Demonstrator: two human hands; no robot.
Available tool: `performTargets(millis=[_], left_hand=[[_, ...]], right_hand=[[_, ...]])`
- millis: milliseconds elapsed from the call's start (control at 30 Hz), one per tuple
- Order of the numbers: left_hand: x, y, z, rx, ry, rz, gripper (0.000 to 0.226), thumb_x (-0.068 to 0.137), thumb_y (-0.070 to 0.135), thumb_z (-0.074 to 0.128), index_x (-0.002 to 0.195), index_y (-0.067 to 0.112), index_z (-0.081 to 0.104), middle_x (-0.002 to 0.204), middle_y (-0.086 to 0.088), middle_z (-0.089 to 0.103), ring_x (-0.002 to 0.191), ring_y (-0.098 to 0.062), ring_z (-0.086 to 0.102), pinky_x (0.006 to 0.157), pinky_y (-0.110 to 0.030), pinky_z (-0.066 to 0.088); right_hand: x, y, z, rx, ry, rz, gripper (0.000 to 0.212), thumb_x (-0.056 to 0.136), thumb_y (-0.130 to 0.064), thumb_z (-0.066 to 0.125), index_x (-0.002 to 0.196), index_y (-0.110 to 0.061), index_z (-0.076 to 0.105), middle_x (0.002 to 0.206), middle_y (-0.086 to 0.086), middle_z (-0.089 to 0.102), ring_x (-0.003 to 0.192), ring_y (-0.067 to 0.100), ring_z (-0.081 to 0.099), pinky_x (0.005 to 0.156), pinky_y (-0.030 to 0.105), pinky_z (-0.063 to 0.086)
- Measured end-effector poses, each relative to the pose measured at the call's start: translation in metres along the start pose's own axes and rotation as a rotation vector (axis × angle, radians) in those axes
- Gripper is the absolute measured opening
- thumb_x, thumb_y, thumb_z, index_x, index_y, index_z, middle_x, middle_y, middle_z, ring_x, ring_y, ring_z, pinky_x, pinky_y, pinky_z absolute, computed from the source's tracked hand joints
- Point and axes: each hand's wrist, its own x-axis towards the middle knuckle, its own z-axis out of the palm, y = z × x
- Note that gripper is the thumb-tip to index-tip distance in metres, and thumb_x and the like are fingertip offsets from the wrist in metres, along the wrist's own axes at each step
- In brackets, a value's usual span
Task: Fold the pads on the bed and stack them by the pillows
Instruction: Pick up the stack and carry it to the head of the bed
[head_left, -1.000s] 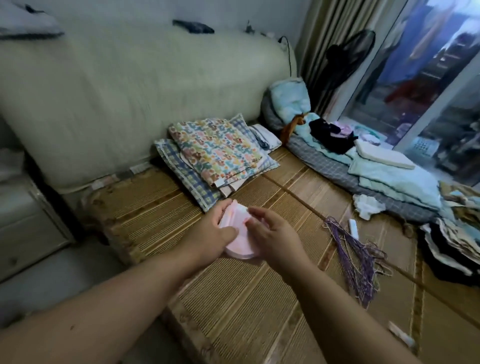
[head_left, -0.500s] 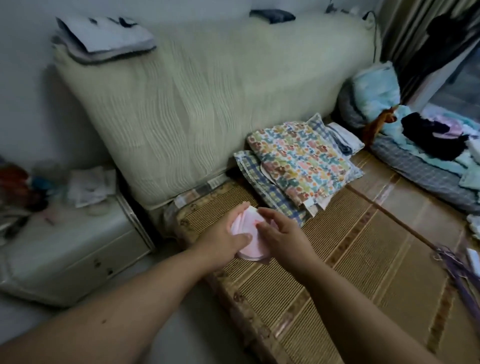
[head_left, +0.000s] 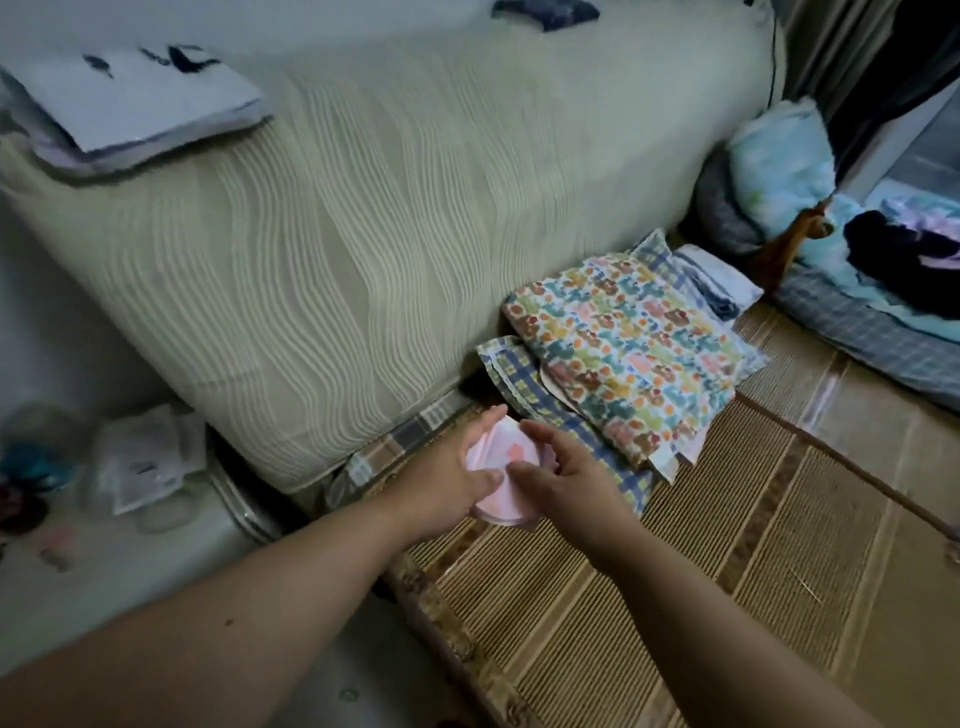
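A pink folded pad (head_left: 503, 457) is held between both my hands just above the bamboo mat (head_left: 675, 545), near the bed's head corner. My left hand (head_left: 447, 480) grips its left side, thumb across the front. The thumb and fingers of my right hand (head_left: 563, 478) pinch its right edge. Right beside them lies a stack of pillows: a colourful patterned pillow (head_left: 628, 353) on a blue checked pillow (head_left: 524, 389).
A ribbed cream headboard cushion (head_left: 389, 218) rises behind the pillows. A white bedside cabinet (head_left: 104, 561) with small items stands to the left. Folded cloths (head_left: 714, 283) and blue bedding (head_left: 857, 306) lie along the right side of the bed.
Both hands have carried the pink pad to the left, towards the head corner of the bed beside the pillows. The view has swung left with them.
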Motion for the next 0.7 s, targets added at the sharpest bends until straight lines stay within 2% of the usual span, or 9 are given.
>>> performTargets(millis=[100, 133, 200, 233, 300, 367, 500, 633, 700], left_hand=[[0.044, -0.006, -0.002, 0.036, -0.049, 0.032, 0.060, 0.091, 0.012, 0.058, 0.138, 0.045, 0.041, 0.137, 0.009, 0.046, 0.114, -0.003, 0.042, 0.068, 0.009, 0.030], [0.059, -0.008, -0.001, 0.031, -0.079, 0.043, 0.057, 0.091, 0.013, 0.057, 0.137, 0.043, 0.043, 0.142, 0.007, 0.045, 0.118, -0.003, 0.040, 0.078, 0.005, 0.029], [0.085, -0.017, 0.002, 0.040, -0.122, 0.038, 0.054, 0.092, 0.015, 0.056, 0.136, 0.044, 0.044, 0.145, 0.002, 0.044, 0.125, -0.007, 0.040, 0.092, -0.013, 0.035], [0.097, -0.022, 0.005, 0.034, -0.138, 0.030, 0.055, 0.092, 0.015, 0.056, 0.135, 0.046, 0.044, 0.145, 0.002, 0.044, 0.125, -0.008, 0.041, 0.092, -0.016, 0.036], [0.117, -0.036, 0.011, 0.043, -0.164, 0.032, 0.059, 0.091, 0.013, 0.058, 0.135, 0.048, 0.042, 0.143, 0.005, 0.043, 0.119, -0.005, 0.040, 0.080, -0.005, 0.032], [0.137, -0.055, 0.019, 0.086, -0.216, 0.023, 0.062, 0.090, 0.013, 0.059, 0.136, 0.049, 0.039, 0.141, 0.005, 0.041, 0.114, -0.004, 0.039, 0.070, -0.002, 0.029], [0.170, -0.101, 0.037, 0.135, -0.344, -0.014, 0.066, 0.089, 0.016, 0.061, 0.139, 0.049, 0.034, 0.143, 0.002, 0.038, 0.115, -0.010, 0.042, 0.079, -0.020, 0.045], [0.194, -0.158, 0.059, 0.284, -0.477, -0.035, 0.065, 0.091, 0.025, 0.058, 0.142, 0.047, 0.026, 0.147, 0.001, 0.032, 0.113, -0.015, 0.048, 0.067, -0.017, 0.049], [0.208, -0.188, 0.067, 0.365, -0.527, -0.032, 0.064, 0.091, 0.029, 0.056, 0.144, 0.046, 0.023, 0.148, 0.000, 0.030, 0.113, -0.018, 0.051, 0.078, -0.026, 0.054]], right_hand=[[0.033, 0.001, -0.009, 0.035, 0.039, 0.037, 0.044, 0.091, -0.022, 0.060, 0.131, -0.036, 0.046, 0.105, -0.013, 0.053, 0.070, 0.013, 0.072, 0.061, 0.030, 0.060], [0.046, 0.002, -0.012, 0.043, 0.054, 0.044, 0.045, 0.091, -0.021, 0.060, 0.131, -0.037, 0.046, 0.105, -0.014, 0.053, 0.072, 0.015, 0.072, 0.063, 0.031, 0.061], [0.068, 0.007, -0.017, 0.049, 0.089, 0.074, 0.046, 0.091, -0.020, 0.060, 0.131, -0.038, 0.046, 0.105, -0.017, 0.051, 0.078, 0.015, 0.070, 0.065, 0.028, 0.060], [0.078, 0.011, -0.019, 0.049, 0.109, 0.087, 0.046, 0.091, -0.020, 0.060, 0.131, -0.039, 0.046, 0.105, -0.019, 0.050, 0.080, 0.012, 0.068, 0.062, 0.024, 0.059], [0.094, 0.024, -0.019, 0.044, 0.142, 0.114, 0.048, 0.091, -0.019, 0.060, 0.133, -0.038, 0.045, 0.104, -0.022, 0.047, 0.080, 0.006, 0.064, 0.056, 0.014, 0.053], [0.107, 0.046, -0.016, 0.083, 0.169, 0.179, 0.050, 0.091, -0.017, 0.060, 0.134, -0.036, 0.044, 0.105, -0.021, 0.047, 0.080, 0.005, 0.064, 0.055, 0.013, 0.052], [0.133, 0.094, 0.000, 0.175, 0.237, 0.307, 0.050, 0.090, -0.013, 0.059, 0.129, -0.040, 0.044, 0.105, -0.021, 0.047, 0.083, 0.007, 0.066, 0.059, 0.018, 0.055], [0.166, 0.150, 0.024, 0.194, 0.297, 0.447, 0.057, 0.087, -0.010, 0.062, 0.136, -0.032, 0.042, 0.113, -0.011, 0.053, 0.093, 0.013, 0.065, 0.073, 0.031, 0.060], [0.184, 0.179, 0.039, 0.195, 0.298, 0.486, 0.065, 0.083, -0.008, 0.065, 0.139, -0.029, 0.040, 0.109, -0.016, 0.054, 0.088, 0.008, 0.066, 0.066, 0.024, 0.059]])
